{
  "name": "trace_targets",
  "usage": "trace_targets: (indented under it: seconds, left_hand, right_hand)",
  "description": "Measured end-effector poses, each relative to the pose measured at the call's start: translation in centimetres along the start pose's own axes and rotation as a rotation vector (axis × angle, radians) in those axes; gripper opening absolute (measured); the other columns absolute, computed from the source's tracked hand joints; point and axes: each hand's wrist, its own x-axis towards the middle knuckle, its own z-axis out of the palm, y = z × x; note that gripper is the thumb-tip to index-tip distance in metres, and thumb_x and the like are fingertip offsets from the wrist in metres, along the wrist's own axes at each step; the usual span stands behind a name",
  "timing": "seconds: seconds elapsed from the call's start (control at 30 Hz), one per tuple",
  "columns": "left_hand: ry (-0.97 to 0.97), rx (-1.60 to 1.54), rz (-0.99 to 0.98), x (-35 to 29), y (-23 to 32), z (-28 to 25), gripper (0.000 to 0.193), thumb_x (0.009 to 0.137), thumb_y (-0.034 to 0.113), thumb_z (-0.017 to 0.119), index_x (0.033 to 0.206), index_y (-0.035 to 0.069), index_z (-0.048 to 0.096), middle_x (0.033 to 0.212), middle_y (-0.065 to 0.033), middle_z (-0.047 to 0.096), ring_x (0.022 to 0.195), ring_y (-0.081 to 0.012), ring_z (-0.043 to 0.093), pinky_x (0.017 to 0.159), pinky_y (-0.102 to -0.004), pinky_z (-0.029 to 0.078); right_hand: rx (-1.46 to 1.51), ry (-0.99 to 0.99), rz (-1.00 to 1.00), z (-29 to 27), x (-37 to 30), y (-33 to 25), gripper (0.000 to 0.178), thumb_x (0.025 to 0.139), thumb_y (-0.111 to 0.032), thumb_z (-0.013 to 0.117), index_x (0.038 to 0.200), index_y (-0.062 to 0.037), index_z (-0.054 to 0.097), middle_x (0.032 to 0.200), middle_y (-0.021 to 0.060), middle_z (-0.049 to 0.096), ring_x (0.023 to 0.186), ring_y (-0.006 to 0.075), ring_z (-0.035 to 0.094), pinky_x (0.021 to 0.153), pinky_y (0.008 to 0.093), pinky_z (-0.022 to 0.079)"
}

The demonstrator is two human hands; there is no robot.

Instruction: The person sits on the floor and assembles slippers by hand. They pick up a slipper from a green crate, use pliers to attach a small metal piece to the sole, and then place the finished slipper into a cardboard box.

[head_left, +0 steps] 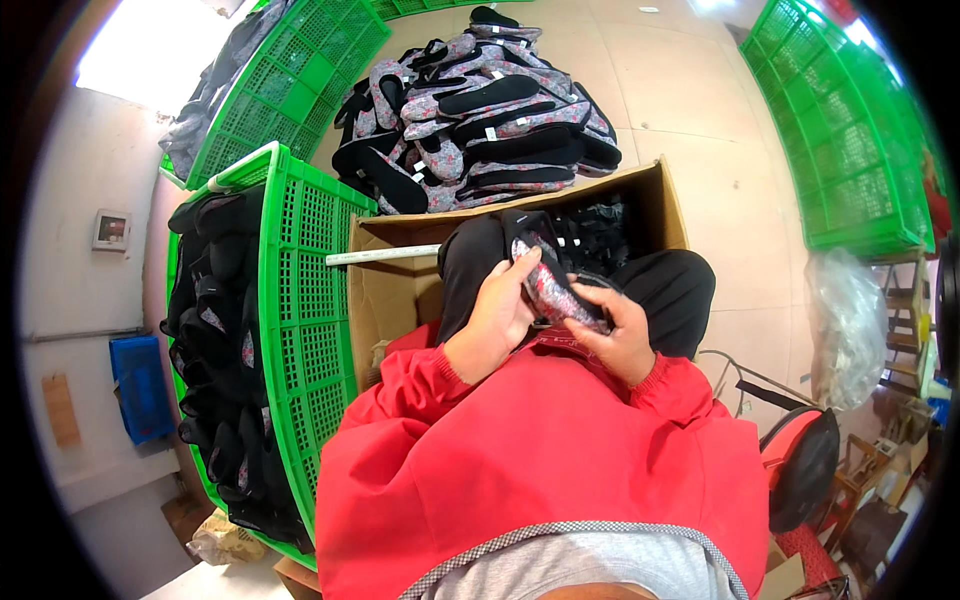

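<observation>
A slipper with a grey-and-red patterned lining or upper and black parts is held above my lap. My left hand grips its near left side, thumb lying on the patterned surface. My right hand has its fingers bent around the other end. Parts of the fingers are hidden beneath the slipper. Just beyond my knees, an open cardboard box holds black items, too dark to make out. On the floor past the box lies a large heap of similar slippers with black soles.
At my left stands a green plastic crate filled with black slippers. A white rod reaches across the box. Another green crate is farther back on the left. Stacked green crates and a clear plastic bag are on the right.
</observation>
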Motion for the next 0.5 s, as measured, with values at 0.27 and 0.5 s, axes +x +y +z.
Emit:
trace_targets:
  seconds: [0.27, 0.5]
  left_hand:
    - [0.071, 0.190, 0.039, -2.3, 2.1, -2.6, 0.022, 0.094, 0.006, 0.065, 0.108, -0.001, 0.050, 0.100, -0.0124, 0.065, 0.084, -0.0220, 0.067, 0.073, -0.0359, 0.059]
    - [0.202, 0.407, 0.273, -2.2, 1.7, -3.2, 0.031, 0.082, -0.014, 0.062, 0.107, -0.001, 0.050, 0.095, -0.0090, 0.061, 0.077, -0.0161, 0.063, 0.069, -0.0298, 0.054]
  right_hand:
    - [0.001, -0.152, 0.043, 1.8, -0.5, 0.0, 0.042, 0.076, -0.011, 0.082, 0.115, -0.0071, 0.068, 0.095, 0.0154, 0.072, 0.079, 0.0257, 0.072, 0.069, 0.0317, 0.055]
    - [-0.089, -0.261, 0.078, 3.3, -0.4, -0.6, 0.036, 0.079, -0.019, 0.079, 0.113, -0.0109, 0.070, 0.094, 0.0132, 0.072, 0.079, 0.0290, 0.072, 0.069, 0.0347, 0.055]
